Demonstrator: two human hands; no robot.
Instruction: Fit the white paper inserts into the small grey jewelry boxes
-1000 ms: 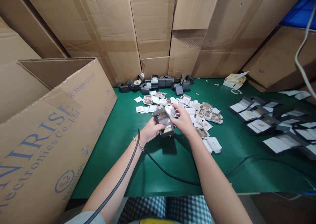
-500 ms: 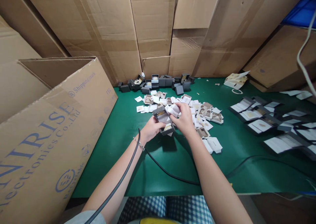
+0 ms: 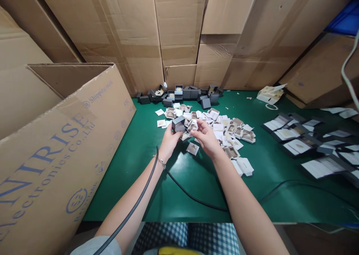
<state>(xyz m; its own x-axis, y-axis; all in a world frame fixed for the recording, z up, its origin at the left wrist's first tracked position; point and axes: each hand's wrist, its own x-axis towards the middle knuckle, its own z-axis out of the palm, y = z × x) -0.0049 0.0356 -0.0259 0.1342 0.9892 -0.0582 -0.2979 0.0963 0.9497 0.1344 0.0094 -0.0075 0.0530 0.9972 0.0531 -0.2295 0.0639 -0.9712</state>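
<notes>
My left hand (image 3: pixel 168 143) is closed round a small dark grey box (image 3: pixel 178 124), tilted above the table. Between the thumb and fingers of my right hand (image 3: pixel 208 138) is a small white card insert (image 3: pixel 192 125), just right of the box and apart from the hand holding it. Below them, a square white card (image 3: pixel 192 148) lies on the green table (image 3: pixel 182 189). Beyond and to the right spreads a pile of white card inserts (image 3: pixel 224 129), some showing brown undersides.
Small dark boxes (image 3: pixel 190 94) line the back against the cardboard wall (image 3: pixel 179 30). Open dark boxes with white linings (image 3: pixel 297 144) lie at right. A large open carton (image 3: pixel 92 135) stands at left. A black cable (image 3: pixel 193 200) crosses the table beside my left wrist.
The dark box has turned in my left hand, its opening facing away from view. My right hand has drawn the white insert clear of it. A white card now lies on the table below.
</notes>
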